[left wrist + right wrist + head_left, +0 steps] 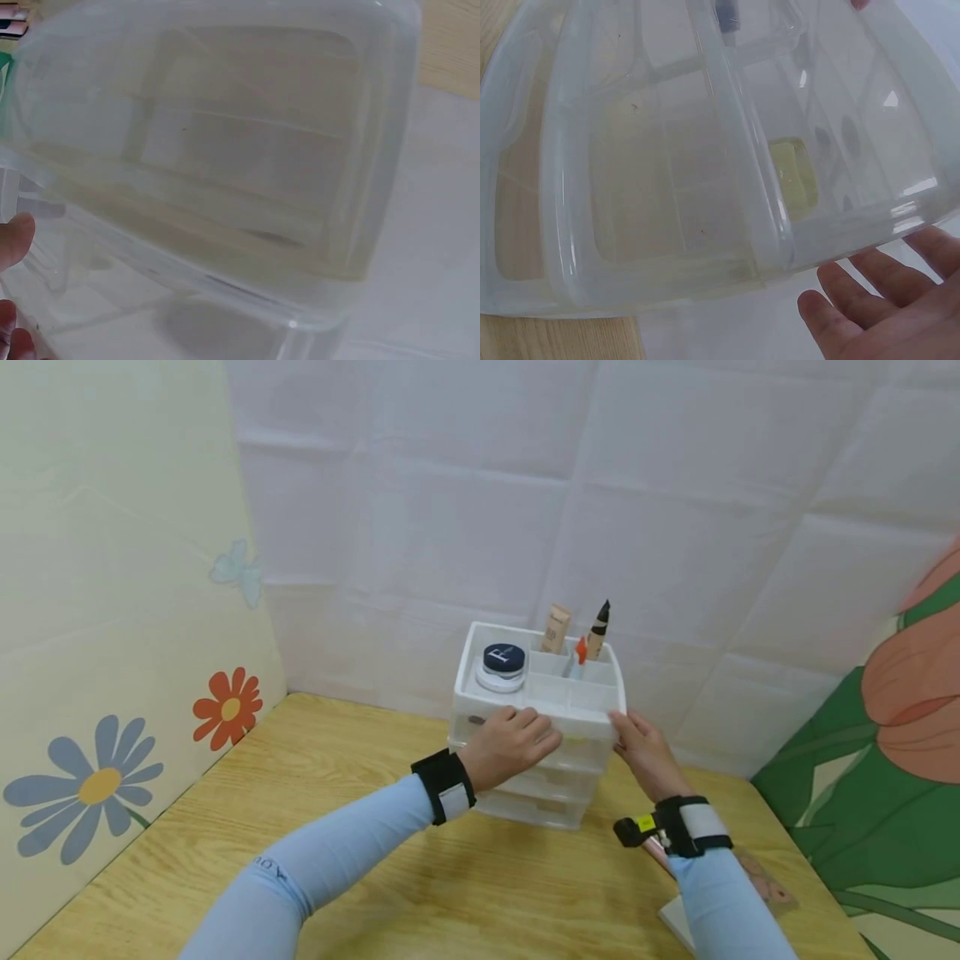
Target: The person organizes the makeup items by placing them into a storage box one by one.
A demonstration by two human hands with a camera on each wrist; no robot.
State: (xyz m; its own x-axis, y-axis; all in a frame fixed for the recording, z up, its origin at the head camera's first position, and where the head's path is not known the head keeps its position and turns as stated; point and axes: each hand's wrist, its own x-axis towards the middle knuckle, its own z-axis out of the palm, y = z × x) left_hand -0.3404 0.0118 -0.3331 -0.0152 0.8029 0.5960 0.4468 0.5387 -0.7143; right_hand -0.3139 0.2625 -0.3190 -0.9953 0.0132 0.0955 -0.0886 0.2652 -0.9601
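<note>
A white plastic drawer organizer with clear drawers stands upright on the wooden table. My left hand grips its front at the top drawer, knuckles up by the top rim. In the left wrist view, the thumb shows beside the clear drawer front. My right hand is at the right front corner, thumb against it. Its fingers, extended in the right wrist view, lie along the side. A yellow item shows through the upper drawer. On top sit a dark-lidded jar, a beige tube and a black-tipped pen.
An orange-tipped item stands in a top compartment. Under and beside the right forearm lie a white flat box, a pink item and a brownish flat case. Cloth-covered walls stand behind and at both sides.
</note>
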